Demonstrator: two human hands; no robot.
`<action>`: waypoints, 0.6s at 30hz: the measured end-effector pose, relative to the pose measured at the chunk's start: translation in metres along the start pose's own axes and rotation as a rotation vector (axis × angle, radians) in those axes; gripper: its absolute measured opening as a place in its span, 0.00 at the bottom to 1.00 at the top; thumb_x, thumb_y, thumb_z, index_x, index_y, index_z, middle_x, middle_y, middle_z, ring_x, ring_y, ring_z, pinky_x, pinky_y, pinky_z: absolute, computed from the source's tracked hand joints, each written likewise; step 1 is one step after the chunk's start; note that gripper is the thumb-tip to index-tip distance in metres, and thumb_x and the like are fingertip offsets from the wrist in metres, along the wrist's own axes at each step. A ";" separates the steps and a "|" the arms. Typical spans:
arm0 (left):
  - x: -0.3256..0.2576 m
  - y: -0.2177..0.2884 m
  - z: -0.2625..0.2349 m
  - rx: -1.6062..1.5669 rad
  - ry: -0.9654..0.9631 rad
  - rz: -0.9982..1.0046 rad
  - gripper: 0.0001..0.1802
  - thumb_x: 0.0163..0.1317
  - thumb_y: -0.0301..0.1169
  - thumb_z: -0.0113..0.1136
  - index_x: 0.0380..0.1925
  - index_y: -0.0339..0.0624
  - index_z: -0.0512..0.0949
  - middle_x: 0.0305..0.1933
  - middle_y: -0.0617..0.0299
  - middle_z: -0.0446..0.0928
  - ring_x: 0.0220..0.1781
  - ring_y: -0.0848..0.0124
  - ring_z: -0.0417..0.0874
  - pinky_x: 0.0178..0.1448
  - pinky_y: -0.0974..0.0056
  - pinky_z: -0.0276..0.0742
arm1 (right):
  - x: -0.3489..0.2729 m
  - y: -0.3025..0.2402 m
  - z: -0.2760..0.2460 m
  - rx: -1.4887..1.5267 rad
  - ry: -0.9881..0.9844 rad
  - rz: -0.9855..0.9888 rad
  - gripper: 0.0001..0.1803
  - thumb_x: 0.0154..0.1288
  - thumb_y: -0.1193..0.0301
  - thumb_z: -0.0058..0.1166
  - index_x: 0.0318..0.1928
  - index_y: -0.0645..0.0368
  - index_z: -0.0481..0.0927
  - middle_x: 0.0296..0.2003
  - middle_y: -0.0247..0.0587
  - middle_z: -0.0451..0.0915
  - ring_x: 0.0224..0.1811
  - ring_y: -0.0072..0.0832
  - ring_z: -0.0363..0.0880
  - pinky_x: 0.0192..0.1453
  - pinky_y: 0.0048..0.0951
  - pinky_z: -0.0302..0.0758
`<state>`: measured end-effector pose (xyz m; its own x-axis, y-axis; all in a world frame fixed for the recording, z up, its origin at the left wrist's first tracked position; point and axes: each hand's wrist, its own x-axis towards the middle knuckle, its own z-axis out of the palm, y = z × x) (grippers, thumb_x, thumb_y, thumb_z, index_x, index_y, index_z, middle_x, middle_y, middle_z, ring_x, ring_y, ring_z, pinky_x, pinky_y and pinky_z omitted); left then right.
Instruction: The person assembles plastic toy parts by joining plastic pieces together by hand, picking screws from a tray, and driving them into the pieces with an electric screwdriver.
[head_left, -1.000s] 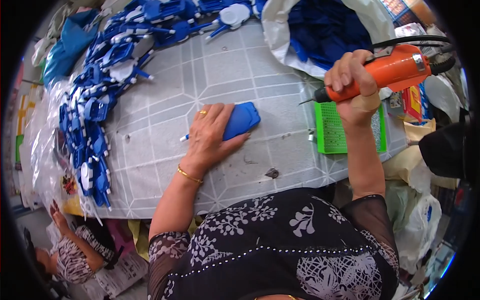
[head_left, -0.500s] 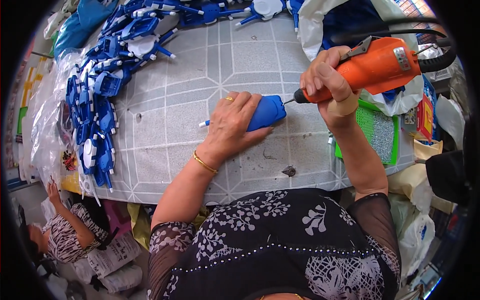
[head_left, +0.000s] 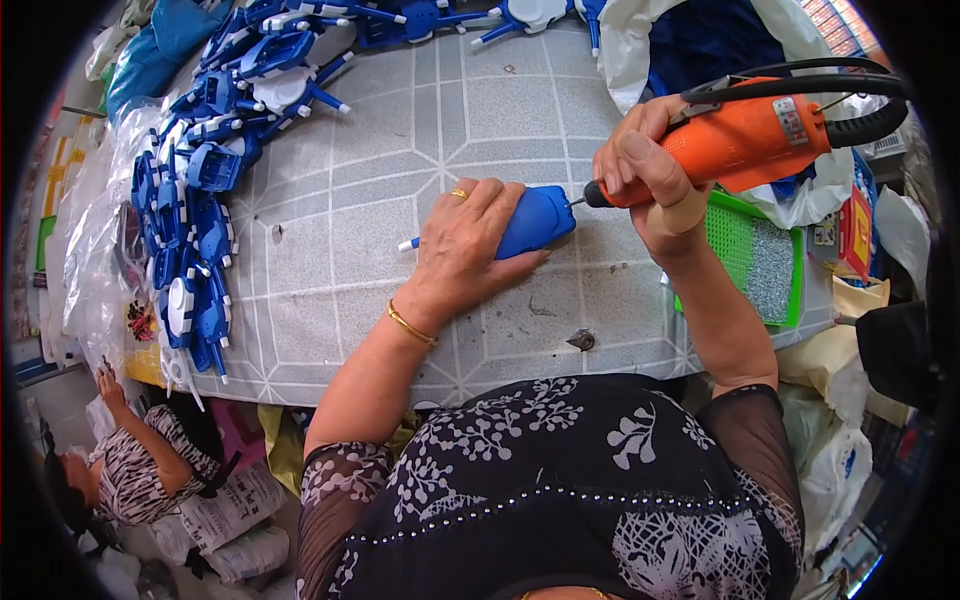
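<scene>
My left hand (head_left: pixel 462 248) presses a blue plastic part (head_left: pixel 534 222) flat on the grey patterned table (head_left: pixel 350 250). A thin white-tipped stem pokes out from under the hand to the left. My right hand (head_left: pixel 645 170) grips an orange electric screwdriver (head_left: pixel 745 140) with a black cable. The driver's tip touches the right end of the blue part.
A long heap of blue and white plastic parts (head_left: pixel 200 200) runs along the table's left and far edges. A green tray of small screws (head_left: pixel 760 265) lies right of my hands. A white sack of blue parts (head_left: pixel 700 40) stands behind. Another person (head_left: pixel 130 470) crouches at lower left.
The screwdriver came down from beside the tray and its tip now meets the blue part. My left hand stays on the part.
</scene>
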<state>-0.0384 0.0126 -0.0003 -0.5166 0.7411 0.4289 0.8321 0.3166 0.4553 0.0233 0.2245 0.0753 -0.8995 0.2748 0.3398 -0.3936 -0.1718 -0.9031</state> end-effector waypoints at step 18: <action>0.007 0.003 -0.007 0.007 -0.057 0.006 0.39 0.48 0.43 0.80 0.59 0.37 0.78 0.51 0.51 0.79 0.53 0.50 0.80 0.58 0.51 0.79 | 0.007 0.012 0.003 -0.019 -0.104 0.098 0.14 0.67 0.73 0.62 0.33 0.55 0.66 0.23 0.34 0.69 0.20 0.22 0.69 0.30 0.31 0.74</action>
<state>-0.0405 0.0144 0.0098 -0.4993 0.7753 0.3868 0.8368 0.3158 0.4473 0.0120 0.2216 0.0680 -0.9485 0.1580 0.2745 -0.3005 -0.1745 -0.9377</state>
